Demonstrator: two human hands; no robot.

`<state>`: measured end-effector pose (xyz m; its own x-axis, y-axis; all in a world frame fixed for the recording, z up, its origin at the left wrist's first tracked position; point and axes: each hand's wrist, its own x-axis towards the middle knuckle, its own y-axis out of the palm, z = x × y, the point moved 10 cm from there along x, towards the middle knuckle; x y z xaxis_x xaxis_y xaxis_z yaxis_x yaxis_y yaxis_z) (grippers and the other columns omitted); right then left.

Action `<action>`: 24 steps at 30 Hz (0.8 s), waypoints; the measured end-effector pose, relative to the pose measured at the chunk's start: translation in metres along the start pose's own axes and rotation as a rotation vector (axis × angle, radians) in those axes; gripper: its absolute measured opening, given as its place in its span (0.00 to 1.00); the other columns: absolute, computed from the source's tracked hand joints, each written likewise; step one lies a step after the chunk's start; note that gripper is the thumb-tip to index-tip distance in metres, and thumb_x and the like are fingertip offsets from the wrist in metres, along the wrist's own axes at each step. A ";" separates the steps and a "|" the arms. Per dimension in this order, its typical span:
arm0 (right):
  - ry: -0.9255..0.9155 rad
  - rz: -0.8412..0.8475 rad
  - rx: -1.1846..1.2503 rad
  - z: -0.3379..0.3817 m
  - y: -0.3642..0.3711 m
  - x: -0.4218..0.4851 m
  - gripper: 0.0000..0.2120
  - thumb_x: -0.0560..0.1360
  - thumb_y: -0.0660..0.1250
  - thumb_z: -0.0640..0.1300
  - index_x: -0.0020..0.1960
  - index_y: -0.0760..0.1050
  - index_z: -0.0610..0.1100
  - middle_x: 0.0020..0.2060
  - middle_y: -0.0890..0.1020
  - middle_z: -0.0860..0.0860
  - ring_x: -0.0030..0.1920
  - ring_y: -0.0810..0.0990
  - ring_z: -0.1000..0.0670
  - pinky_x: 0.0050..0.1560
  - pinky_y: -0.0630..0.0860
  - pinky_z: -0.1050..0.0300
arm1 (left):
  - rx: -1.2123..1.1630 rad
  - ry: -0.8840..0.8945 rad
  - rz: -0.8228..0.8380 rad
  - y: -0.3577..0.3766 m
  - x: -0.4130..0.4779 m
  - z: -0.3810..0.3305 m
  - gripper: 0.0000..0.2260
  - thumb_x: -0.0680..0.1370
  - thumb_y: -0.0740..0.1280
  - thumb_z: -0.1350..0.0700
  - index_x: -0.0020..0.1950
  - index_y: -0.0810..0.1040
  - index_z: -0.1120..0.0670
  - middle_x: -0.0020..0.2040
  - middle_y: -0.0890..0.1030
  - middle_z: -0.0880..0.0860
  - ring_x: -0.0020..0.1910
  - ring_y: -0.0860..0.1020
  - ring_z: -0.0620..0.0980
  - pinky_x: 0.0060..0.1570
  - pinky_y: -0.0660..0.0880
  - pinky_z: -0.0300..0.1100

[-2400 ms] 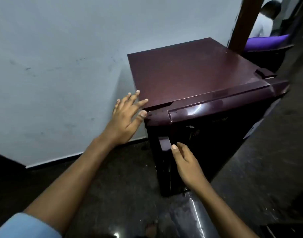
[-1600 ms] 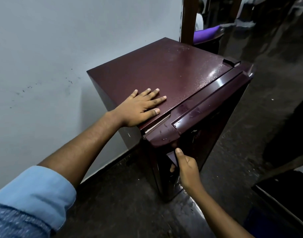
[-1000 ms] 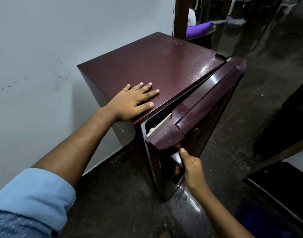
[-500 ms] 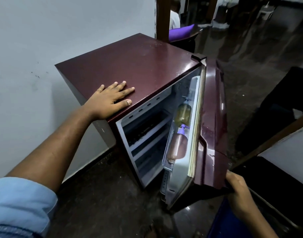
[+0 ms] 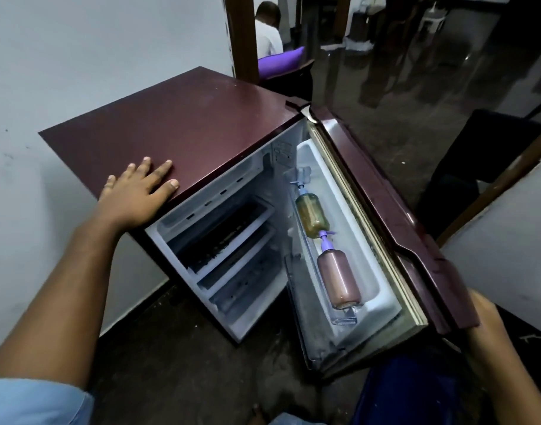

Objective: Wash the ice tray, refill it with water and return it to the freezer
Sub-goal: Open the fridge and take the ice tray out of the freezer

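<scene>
While the left hand point(image 5: 137, 191) lies flat on the near corner of the maroon fridge point(image 5: 183, 127), fingers spread, the door point(image 5: 386, 210) hangs wide open to the right. The freezer box point(image 5: 223, 234) up top is dark inside, so I honestly can't tell if the ice tray is in there. In the door shelf point(image 5: 382, 305) sit a yellowish bottle point(image 5: 312, 214) and a brownish bottle point(image 5: 339, 279), close together. The right hand point(image 5: 484, 326) is at the door's outer edge, fingers hidden behind it, so no idea how it's gripping.

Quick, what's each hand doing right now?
Left hand: open, flat on the fridge top.
Right hand: at the edge of the open door, fingers hidden, so cannot tell.
</scene>
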<state>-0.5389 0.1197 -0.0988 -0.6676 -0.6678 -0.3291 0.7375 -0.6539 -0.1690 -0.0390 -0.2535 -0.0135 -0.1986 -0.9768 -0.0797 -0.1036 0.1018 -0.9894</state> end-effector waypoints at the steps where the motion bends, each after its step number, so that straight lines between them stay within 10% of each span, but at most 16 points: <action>1: 0.028 -0.033 0.016 0.001 -0.010 0.002 0.08 0.85 0.62 0.39 0.57 0.78 0.35 0.35 0.83 0.44 0.38 0.78 0.42 0.31 0.77 0.57 | -0.003 -0.019 0.001 0.002 -0.001 0.000 0.28 0.83 0.45 0.29 0.84 0.50 0.32 0.87 0.48 0.47 0.86 0.48 0.55 0.82 0.45 0.62; 6: 0.008 -0.206 0.172 0.021 -0.048 0.005 0.15 0.83 0.65 0.55 0.51 0.83 0.46 0.52 0.83 0.34 0.46 0.82 0.41 0.52 0.77 0.44 | 0.003 -0.079 -0.023 0.006 -0.013 -0.005 0.29 0.84 0.43 0.31 0.85 0.49 0.35 0.87 0.49 0.49 0.86 0.49 0.57 0.81 0.46 0.64; 12: -0.307 -0.461 -0.090 0.067 -0.104 -0.002 0.26 0.78 0.58 0.73 0.59 0.82 0.56 0.52 0.84 0.49 0.57 0.82 0.42 0.62 0.77 0.31 | 0.041 -0.137 -0.033 0.011 -0.037 -0.023 0.38 0.79 0.39 0.24 0.86 0.46 0.39 0.87 0.48 0.52 0.85 0.49 0.62 0.80 0.46 0.68; 16: -0.685 -0.498 -0.606 0.120 -0.089 -0.021 0.20 0.83 0.61 0.56 0.65 0.79 0.43 0.59 0.81 0.41 0.60 0.77 0.38 0.61 0.73 0.39 | 0.026 -0.226 0.021 0.021 -0.059 -0.088 0.44 0.75 0.36 0.22 0.86 0.40 0.44 0.86 0.40 0.57 0.84 0.39 0.66 0.77 0.38 0.74; 24: -0.757 -0.323 -0.956 0.105 -0.039 -0.026 0.33 0.81 0.59 0.59 0.79 0.66 0.41 0.81 0.64 0.44 0.81 0.58 0.42 0.80 0.51 0.40 | 0.063 0.772 -0.079 0.066 -0.121 -0.430 0.34 0.83 0.46 0.29 0.82 0.30 0.36 0.81 0.24 0.47 0.80 0.23 0.56 0.75 0.30 0.71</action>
<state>-0.5617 0.1251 0.0140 -0.4887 -0.7686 0.4128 0.0983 -0.5186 -0.8493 -0.4408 -0.0481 -0.0166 -0.8177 -0.5707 0.0754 -0.0949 0.0045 -0.9955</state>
